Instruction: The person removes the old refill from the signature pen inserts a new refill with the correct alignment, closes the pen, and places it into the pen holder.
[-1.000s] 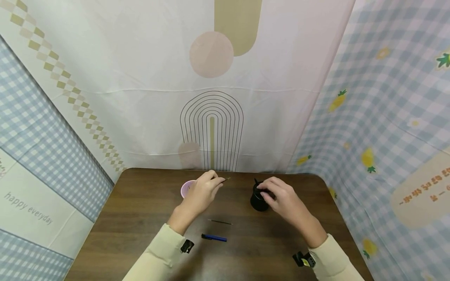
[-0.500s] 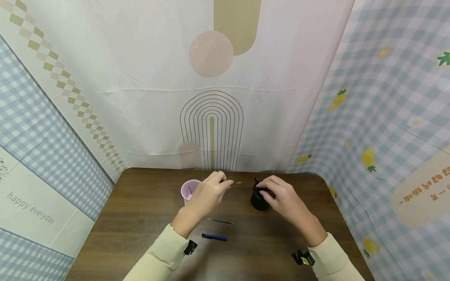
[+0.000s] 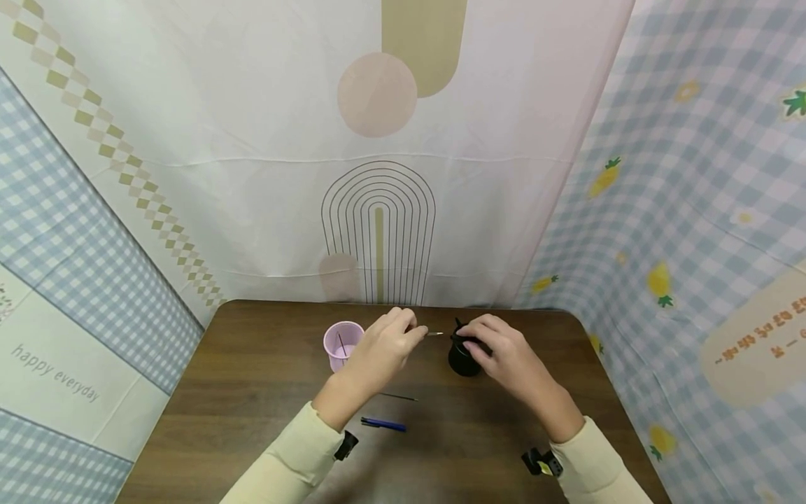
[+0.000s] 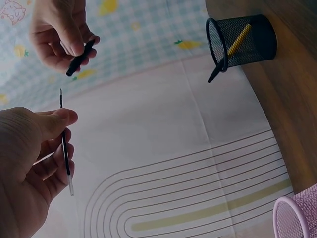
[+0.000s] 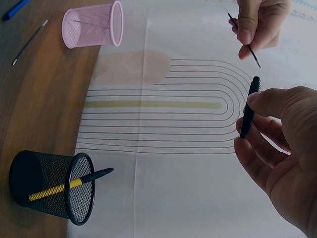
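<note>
Between thumb and fingers, my left hand [image 3: 378,353] pinches a slim pen refill [image 4: 65,151] with a dark upper part, a clear tail and a bare tip. My right hand [image 3: 508,355] holds a short black pen barrel [image 5: 249,109] by thumb and fingertips. The refill's tip points at the barrel's near end, with a small gap between them in both wrist views. In the head view, the right fingers hide most of the barrel, and the hand overlaps the black mesh pen cup [image 5: 52,171] behind it. A yellow and black pen [image 5: 74,183] leans inside that cup.
A pink mesh cup [image 3: 331,358] stands left of the left hand, with a thin refill-like stick [image 3: 342,343] inside. Nearer the front of the wooden table [image 3: 252,399] lie another refill [image 3: 401,397] and a blue pen [image 3: 383,424]. Patterned cloth hangs behind the table.
My left hand has moved right with the refill, closing in on the right hand and uncovering more of the pink cup. The right hand has stayed nearly still.
</note>
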A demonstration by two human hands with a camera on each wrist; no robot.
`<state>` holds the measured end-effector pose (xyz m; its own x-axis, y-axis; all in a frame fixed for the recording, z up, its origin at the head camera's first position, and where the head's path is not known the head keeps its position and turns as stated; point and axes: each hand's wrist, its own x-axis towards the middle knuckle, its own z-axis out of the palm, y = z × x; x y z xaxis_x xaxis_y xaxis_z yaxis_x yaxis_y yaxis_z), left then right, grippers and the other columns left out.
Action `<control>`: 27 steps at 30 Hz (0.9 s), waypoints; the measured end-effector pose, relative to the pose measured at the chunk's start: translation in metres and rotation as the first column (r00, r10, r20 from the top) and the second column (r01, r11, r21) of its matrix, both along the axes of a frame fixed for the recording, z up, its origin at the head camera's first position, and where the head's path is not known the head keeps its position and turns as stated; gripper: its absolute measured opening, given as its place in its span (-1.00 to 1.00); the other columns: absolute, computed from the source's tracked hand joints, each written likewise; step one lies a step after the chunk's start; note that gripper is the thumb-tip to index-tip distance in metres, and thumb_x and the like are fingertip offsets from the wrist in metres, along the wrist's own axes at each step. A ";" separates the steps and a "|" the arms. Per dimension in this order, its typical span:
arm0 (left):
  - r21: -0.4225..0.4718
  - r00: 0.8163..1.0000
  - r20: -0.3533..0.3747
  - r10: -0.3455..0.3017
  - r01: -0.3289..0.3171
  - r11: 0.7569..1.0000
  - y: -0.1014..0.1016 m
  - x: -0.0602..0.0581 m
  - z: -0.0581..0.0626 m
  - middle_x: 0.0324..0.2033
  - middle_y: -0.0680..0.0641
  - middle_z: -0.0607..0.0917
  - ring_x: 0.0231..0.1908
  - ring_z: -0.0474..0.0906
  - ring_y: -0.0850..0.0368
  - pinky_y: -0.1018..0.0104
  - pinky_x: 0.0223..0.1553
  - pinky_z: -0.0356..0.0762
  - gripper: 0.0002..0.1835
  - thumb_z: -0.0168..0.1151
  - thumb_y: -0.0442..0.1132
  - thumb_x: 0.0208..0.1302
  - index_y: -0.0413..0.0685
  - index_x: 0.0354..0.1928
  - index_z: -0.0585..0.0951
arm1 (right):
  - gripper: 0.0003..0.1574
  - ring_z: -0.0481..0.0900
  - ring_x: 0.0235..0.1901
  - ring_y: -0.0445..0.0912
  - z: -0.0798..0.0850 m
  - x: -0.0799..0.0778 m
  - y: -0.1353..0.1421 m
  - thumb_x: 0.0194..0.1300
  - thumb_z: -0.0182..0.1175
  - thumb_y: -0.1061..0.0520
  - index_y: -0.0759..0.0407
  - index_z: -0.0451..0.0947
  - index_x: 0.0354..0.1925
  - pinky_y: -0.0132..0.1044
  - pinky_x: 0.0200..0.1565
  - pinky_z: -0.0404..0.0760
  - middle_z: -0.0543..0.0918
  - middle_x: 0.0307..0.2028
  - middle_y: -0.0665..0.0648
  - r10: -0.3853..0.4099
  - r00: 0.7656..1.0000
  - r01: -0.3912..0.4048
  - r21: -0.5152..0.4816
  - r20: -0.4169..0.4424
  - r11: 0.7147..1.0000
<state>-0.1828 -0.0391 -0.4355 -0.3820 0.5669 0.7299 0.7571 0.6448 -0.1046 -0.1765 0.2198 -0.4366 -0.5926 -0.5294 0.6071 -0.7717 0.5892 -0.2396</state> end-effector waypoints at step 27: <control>-0.121 0.998 0.013 0.055 -0.053 0.991 0.011 0.009 0.008 -0.36 0.01 0.47 -0.33 0.40 0.09 0.33 -0.39 0.33 -0.89 0.28 -0.39 0.37 -0.07 -0.31 0.71 | -0.60 0.66 -0.14 -0.05 0.004 0.002 -0.007 0.01 0.53 0.41 0.18 0.71 -0.15 -0.17 -0.18 0.71 0.69 -0.15 0.08 0.016 0.995 -0.015 0.014 -0.095 1.000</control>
